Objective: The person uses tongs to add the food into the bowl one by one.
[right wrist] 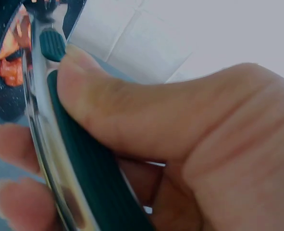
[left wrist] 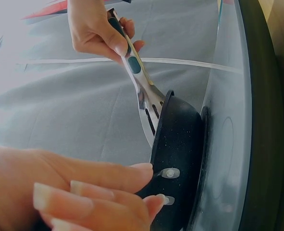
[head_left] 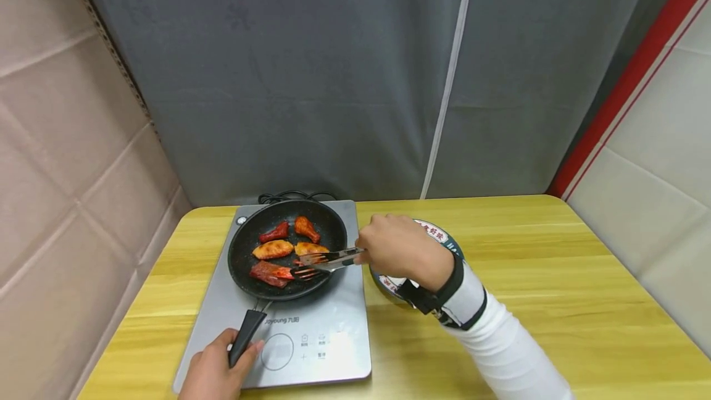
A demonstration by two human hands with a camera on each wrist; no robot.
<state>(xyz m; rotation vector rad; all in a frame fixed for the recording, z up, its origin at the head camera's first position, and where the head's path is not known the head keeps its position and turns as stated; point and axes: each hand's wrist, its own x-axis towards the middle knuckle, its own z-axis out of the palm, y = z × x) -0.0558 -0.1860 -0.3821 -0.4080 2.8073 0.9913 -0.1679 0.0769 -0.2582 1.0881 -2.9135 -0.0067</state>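
Note:
A black frying pan (head_left: 242, 262) stands on the induction cooktop (head_left: 333, 360). In the head view my left hand (head_left: 216, 368) grips the pan's black handle (head_left: 248, 333). My right hand (head_left: 397, 245) holds metal tongs (head_left: 341, 259) with dark green grips, thumb on one arm and fingers on the other in the right wrist view. The tips of the tongs reach into the pan at the right end of the reddish meat slices (head_left: 266, 271); I cannot tell whether they pinch them. Two small drumsticks (head_left: 274, 232) and two browned wings (head_left: 273, 249) lie behind the slices.
Partly hidden under my right forearm, a round plate with printed lettering (head_left: 439, 232) sits right of the cooktop. The wooden table (head_left: 533, 276) extends to the right. A black cable (head_left: 297, 194) lies behind the pan, and a grey curtain (head_left: 311, 79) hangs at the back.

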